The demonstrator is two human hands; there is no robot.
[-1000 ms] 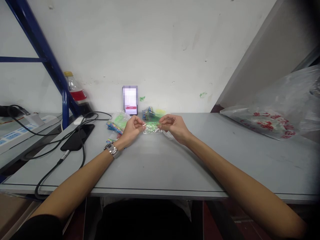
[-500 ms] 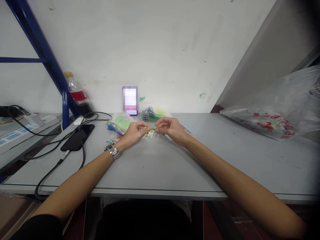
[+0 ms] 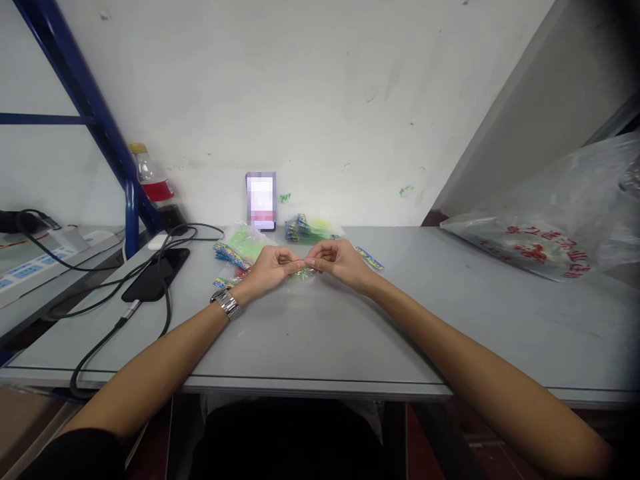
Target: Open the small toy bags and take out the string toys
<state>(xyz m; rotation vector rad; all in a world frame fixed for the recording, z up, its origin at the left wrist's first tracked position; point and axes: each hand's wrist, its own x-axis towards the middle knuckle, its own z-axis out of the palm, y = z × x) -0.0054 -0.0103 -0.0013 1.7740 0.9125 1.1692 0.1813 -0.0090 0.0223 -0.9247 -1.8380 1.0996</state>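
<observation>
A black phone [image 3: 155,275] with cables lies at the left of the grey table [image 3: 320,333], and green packets [image 3: 240,245] sit just beyond the hands. The left hand [image 3: 270,265] and right hand [image 3: 336,260] meet at mid-table, fingers pinched shut on a small clear packet [image 3: 301,271] held just above the surface. A large plastic bag [image 3: 550,233] lies far right.

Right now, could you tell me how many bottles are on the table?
1: a bottle with a yellow cap and red label stands at the far left by the blue frame; others may be hidden.
</observation>
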